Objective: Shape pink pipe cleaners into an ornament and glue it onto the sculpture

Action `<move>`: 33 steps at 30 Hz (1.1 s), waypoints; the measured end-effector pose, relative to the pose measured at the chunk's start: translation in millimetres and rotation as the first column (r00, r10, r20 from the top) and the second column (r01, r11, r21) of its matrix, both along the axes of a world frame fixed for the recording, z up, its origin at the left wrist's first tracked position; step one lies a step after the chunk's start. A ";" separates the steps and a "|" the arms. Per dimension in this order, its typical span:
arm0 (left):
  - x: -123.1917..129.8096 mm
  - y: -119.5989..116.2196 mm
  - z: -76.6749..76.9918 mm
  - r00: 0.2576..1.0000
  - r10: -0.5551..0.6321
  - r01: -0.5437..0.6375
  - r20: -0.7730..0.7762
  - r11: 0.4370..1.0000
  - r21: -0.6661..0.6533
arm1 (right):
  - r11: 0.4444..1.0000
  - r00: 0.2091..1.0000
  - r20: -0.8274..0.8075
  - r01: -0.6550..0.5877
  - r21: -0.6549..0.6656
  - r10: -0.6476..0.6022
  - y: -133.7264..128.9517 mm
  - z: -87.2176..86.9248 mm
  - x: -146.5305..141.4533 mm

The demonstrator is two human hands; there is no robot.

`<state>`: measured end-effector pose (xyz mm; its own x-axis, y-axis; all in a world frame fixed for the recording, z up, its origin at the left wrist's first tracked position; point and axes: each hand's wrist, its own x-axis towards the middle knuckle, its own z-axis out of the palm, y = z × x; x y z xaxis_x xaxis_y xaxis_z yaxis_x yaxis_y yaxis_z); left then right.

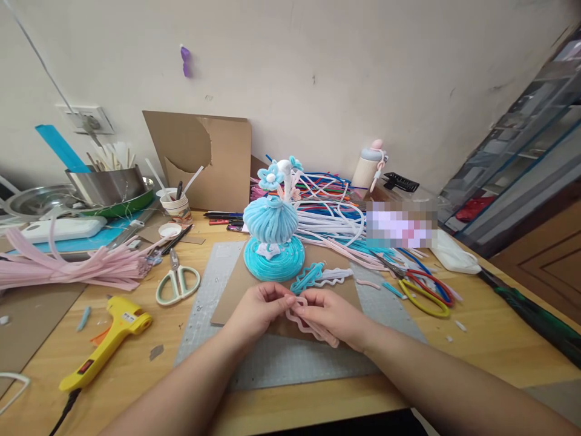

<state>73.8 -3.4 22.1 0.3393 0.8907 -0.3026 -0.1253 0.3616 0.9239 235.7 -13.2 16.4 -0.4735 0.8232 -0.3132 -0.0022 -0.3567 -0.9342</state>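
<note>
Pinched between both hands is a pink wavy pipe cleaner strip point(313, 327), its loose end hanging toward the lower right. My left hand point(267, 306) grips its upper end, and the fingers of my right hand point(333, 312) close on it just beside. Behind the hands stands a light blue pleated ball point(271, 221) on a round turquoise coiled base point(273, 259), with a blue flower point(271, 177) on top. Wavy blue strips point(308, 277) and wavy white strips point(336, 277) lie on the cardboard point(231, 300) right of the base.
A yellow glue gun point(109, 339) and white-handled scissors point(178, 284) lie to the left, near pink pipe cleaners point(72, 263). Yellow-and-red-handled scissors point(424, 297) lie right. Pipe cleaner bundles point(318, 218), a paper cup point(176, 209) and a bottle point(368, 169) stand or lie behind.
</note>
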 end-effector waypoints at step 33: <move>-1.7 4.2 -8.3 0.995 0.089 -0.086 -0.053 0.995 0.055 | 0.986 0.998 0.054 -0.035 0.166 0.026 1.4 -13.6 3.4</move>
